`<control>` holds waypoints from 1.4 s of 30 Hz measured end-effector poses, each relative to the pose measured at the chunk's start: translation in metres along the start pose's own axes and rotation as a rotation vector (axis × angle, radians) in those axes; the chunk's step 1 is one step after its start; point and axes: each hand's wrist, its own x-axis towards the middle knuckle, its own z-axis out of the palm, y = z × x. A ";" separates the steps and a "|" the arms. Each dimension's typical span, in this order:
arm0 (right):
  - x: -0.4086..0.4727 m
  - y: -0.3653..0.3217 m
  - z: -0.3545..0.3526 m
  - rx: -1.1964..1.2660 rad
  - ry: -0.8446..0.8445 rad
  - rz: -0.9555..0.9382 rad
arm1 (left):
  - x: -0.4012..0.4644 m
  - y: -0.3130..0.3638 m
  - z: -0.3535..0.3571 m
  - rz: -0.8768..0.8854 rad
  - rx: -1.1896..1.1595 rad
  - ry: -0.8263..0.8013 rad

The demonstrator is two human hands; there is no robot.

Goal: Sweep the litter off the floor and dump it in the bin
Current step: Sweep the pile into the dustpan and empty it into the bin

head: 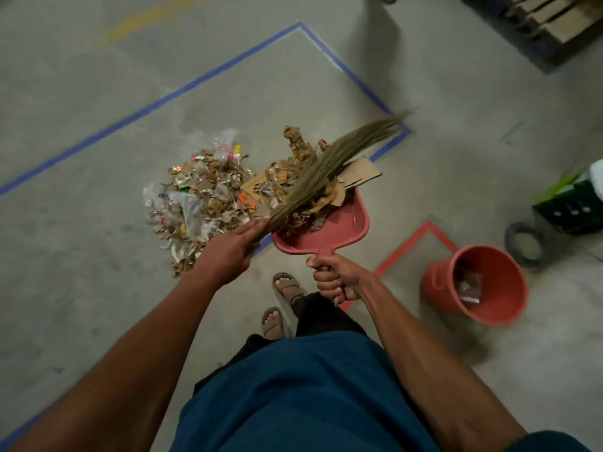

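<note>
A pile of litter (pixel 195 203), cardboard scraps, paper and plastic wrappers, lies on the grey floor inside a blue taped outline. My left hand (pixel 228 252) grips the base of a straw broom (pixel 329 164) whose bristles lie across the litter heaped on a red dustpan (pixel 332 230). My right hand (pixel 336 278) grips the dustpan's handle. The pan holds torn cardboard and paper. A red bin (pixel 440 278) stands on the floor to the right, with a little rubbish at its bottom.
Red tape (pixel 414 243) marks a square by the bin. A green box (pixel 571 203) and a dark ring (pixel 522 243) lie at the right edge. A wooden pallet (pixel 541 21) sits top right. My sandalled feet (pixel 284 305) stand just behind the dustpan.
</note>
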 end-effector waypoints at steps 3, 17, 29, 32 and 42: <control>-0.024 0.030 -0.003 0.127 0.040 -0.079 | 0.005 0.023 0.004 0.088 0.054 -0.031; -0.137 0.155 -0.094 0.546 0.214 -0.372 | 0.086 0.201 0.084 0.489 0.167 -0.311; -0.209 0.190 -0.238 0.765 0.217 -0.546 | 0.200 0.366 0.179 0.710 0.275 -0.429; -0.216 0.194 -0.268 0.800 0.209 -0.585 | 0.222 0.397 0.198 0.748 0.285 -0.457; -0.230 0.196 -0.347 0.975 0.276 -0.691 | 0.290 0.471 0.263 0.855 0.289 -0.626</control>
